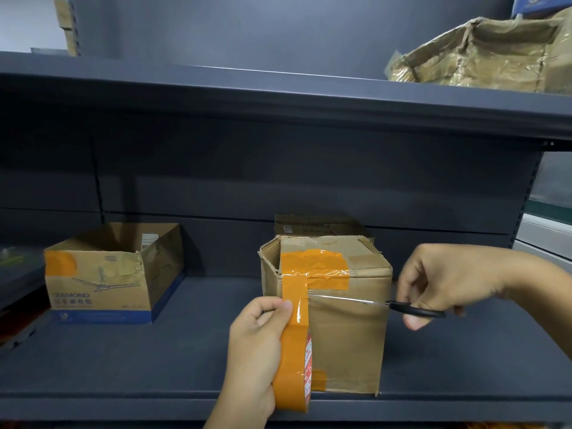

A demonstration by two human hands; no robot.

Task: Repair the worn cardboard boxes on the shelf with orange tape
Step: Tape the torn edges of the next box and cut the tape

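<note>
The shelf [123, 360] carries two worn boxes: an open one [102, 283] at nine o'clock and, dead centre, the box [346, 320] I'm mending. Its top front edge already wears orange tape [312, 267]. My left hand [257, 345], at six o'clock, grips the roll [294, 366] and keeps the strip taut. My right hand [445, 283], at three o'clock, is closed round the scissors [387, 305], blades at the strip. I reckon this is the cut; next comes a clean snip, then pressing the end flat.

dark grey metal shelving [278, 97], window [554, 187] right
</note>
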